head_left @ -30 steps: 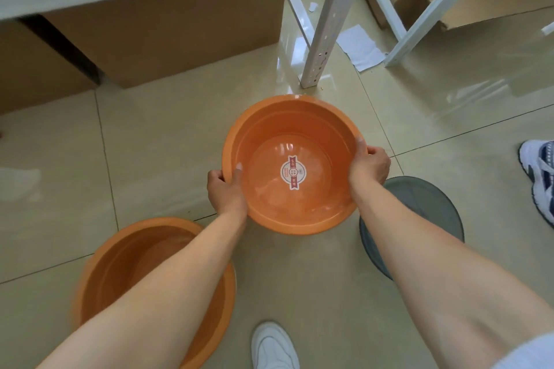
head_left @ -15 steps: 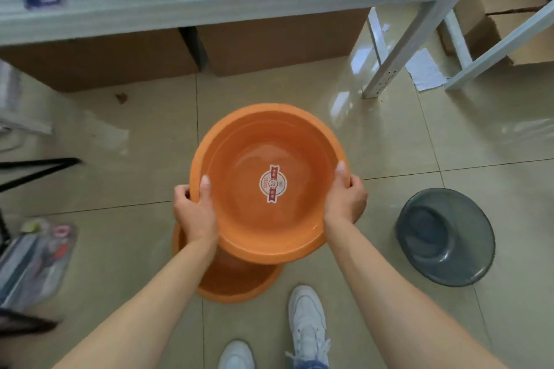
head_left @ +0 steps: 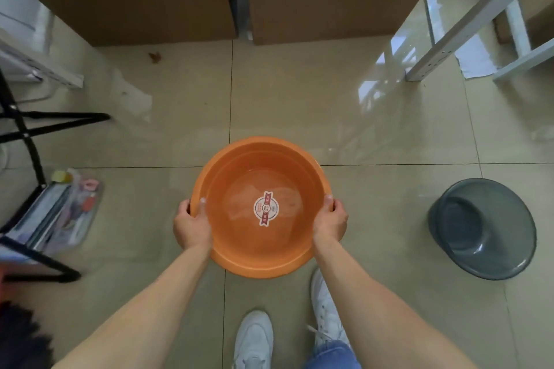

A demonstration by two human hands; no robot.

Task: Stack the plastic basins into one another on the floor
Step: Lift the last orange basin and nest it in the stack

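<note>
Plainly light, stiff and slick, the round orange plastic basin is gripped by left hand at nine o'clock and right hand at three.

We are seeing the basin sitting in the middle of the floor, our left hand lying on its left rim and our right hand on its right rim. A second basin is resting tilted well apart to the right. Our shoes are standing just behind the middle basin. Two cardboard boxes are sitting side by side ahead, under a shelf. A folder pouch is lying at the left.
</note>
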